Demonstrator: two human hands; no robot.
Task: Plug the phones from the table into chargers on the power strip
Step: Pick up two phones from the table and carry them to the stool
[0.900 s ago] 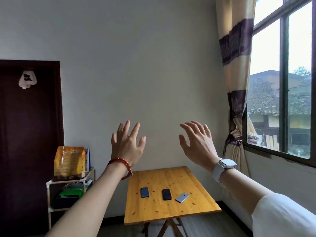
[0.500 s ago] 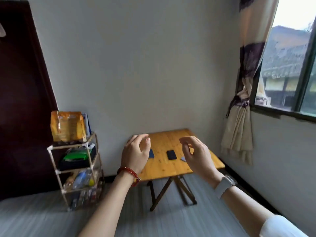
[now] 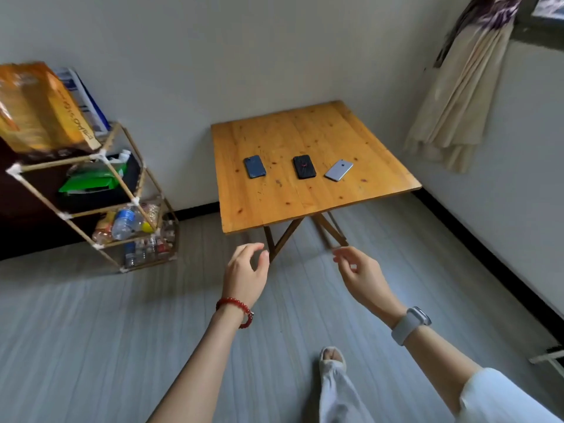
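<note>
At twelve o'clock from us, against the wall, the wooden counter (image 3: 305, 190) is carrying three phones in a row: a dark blue phone (image 3: 254, 166) at the left, a black phone (image 3: 304, 166) in the middle, and a silver phone (image 3: 338, 170) lying tilted just beside it at the right. We are holding both hands out over the grey floor (image 3: 91, 346), short of the counter's near edge. Our left hand (image 3: 245, 276), with a red bead bracelet (image 3: 235, 309) at the wrist, is hanging loosely curled and holding nothing. Our right hand (image 3: 363, 277), above a watch (image 3: 410, 325), is also relaxed and holding nothing. At ten o'clock a shelf rack (image 3: 100, 193) is standing with an orange bag (image 3: 39, 108) on top.
</note>
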